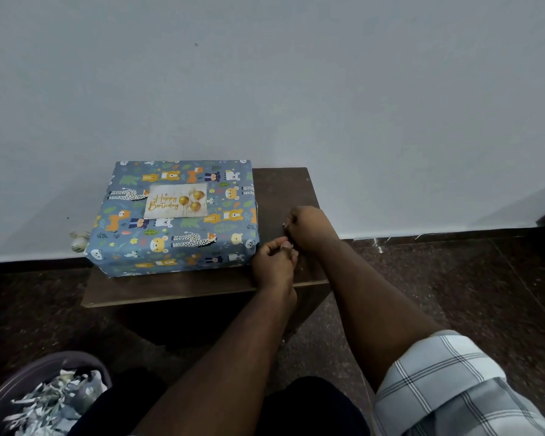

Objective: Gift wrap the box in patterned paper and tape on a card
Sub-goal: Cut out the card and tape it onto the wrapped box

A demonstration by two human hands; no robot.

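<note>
Wrapped box [173,218] with card [176,201] at 10 o'clock; left hand [274,261], right hand [309,228] curled together, pinching something unclear, probably tape. Stretch taut, avoid sticking to itself.

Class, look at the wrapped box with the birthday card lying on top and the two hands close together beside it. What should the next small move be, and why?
Probably bring a piece of tape to the card. The box is already wrapped, the card lies on top, and no tape shows on it. Both hands, left hand and right hand, pinch something tiny, likely tape, just right of the box.
</note>
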